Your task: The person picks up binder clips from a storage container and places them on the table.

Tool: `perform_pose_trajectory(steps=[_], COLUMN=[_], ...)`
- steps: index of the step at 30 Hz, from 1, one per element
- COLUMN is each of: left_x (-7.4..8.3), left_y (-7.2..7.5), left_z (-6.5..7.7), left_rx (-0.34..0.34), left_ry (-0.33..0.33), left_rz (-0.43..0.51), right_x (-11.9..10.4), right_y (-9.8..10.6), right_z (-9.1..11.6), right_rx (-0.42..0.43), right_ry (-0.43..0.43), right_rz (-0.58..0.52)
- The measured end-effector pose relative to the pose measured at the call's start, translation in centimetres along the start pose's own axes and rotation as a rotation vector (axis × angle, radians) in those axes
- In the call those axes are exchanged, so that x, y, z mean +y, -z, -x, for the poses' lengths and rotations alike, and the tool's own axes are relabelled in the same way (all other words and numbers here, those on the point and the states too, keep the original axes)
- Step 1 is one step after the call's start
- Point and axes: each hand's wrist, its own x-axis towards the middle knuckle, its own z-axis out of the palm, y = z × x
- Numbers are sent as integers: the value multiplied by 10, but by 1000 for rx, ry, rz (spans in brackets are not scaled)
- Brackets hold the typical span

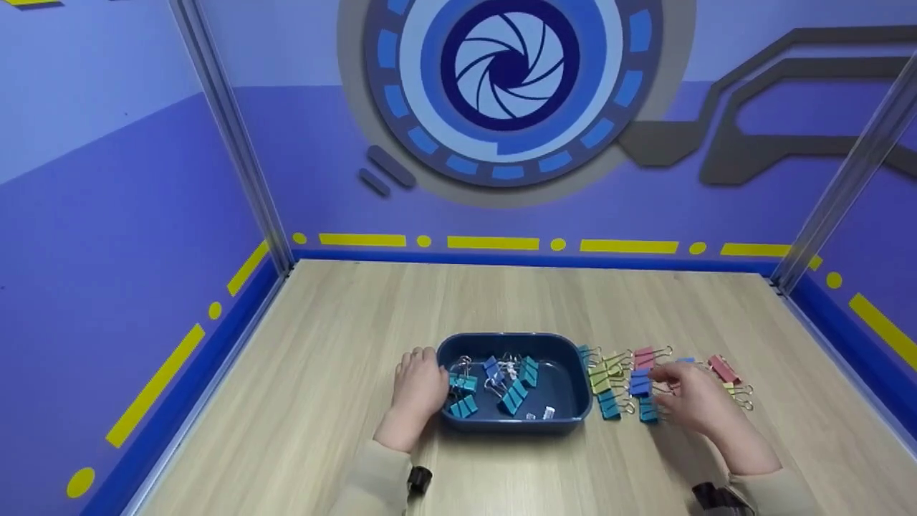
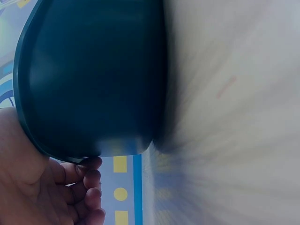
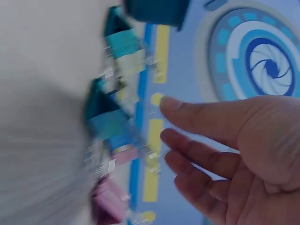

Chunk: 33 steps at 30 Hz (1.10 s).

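One left hand (image 1: 419,381) grips a dark-blue tray (image 1: 516,426) holding several teal clips (image 1: 514,396) while the right hand (image 1: 693,395), thumb and fingers slightly parted and empty, hovers at binder clips (image 1: 640,383) just right of it, apparently mid-pickup, with a pinch needed next.

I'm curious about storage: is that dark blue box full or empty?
Neither: binder clips lie in the box, but bare floor shows.

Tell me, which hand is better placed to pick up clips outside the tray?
Probably the right hand: it is beside those clips, while the left hand is on the other side of the tray.
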Motion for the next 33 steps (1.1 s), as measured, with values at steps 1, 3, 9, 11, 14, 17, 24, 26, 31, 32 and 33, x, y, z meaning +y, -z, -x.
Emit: perform_pose_trajectory(steps=[1,3,9,11,14,17,24,26,31,32,33], left_x=[0,0,1,1,1,1,1,1,1,1,0], left_y=[0,1,2,1,1,2,0,1,1,1,0], left_z=[0,-1,0,1,1,1,0,0,-1,-1,-1], left_rx=[3,2,-3,-8,-9,-5,-13,-7,0,2,6], left_ry=[-1,3,8,10,13,16,23,20,14,12,7], left_rz=[-4,-3,-5,-11,-10,-3,9,8,13,13,12], right_x=[-5,-14,-38,-45,-56,-67,-86,-93,-111,-114,-117], right_y=[1,1,-6,-10,-18,-28,-55,-62,-77,-80,-82], right_z=[-1,-5,-17,-22,-31,-43,-71,-79,-91,-92,-94], right_rx=[26,69,51,7,-58,-119,-226,-256,-301,-306,-311], right_ry=[16,55,120,128,142,144,218,252,335,356,381], right_rz=[-22,-79,-280,-327,-406,-461,-478,-484,-396,-364,-331])
